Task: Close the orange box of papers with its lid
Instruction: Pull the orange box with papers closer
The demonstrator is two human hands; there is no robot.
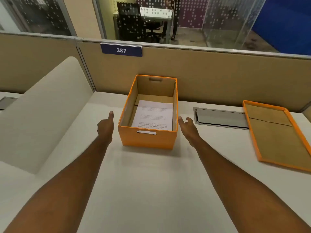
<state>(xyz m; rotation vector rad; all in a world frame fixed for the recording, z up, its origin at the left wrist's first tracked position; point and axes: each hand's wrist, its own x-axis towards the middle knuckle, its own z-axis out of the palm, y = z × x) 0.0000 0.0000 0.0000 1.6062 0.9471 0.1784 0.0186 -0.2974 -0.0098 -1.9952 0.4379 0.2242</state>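
Desk [151,190]: papers [154,115] inside orange box [148,138]

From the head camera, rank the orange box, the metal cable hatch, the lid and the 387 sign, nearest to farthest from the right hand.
1. orange box, just left of the right hand
2. metal cable hatch, right
3. lid, far right
4. 387 sign, on the partition behind

Box [148,139]: orange matt cardboard outside, raw brown inside. Lid [277,137]: same cardboard, brown inner face up. Papers [154,115]: white printed sheets. Desk [151,190]: smooth matt off-white. Cable hatch [220,117]: grey, metal-looking.
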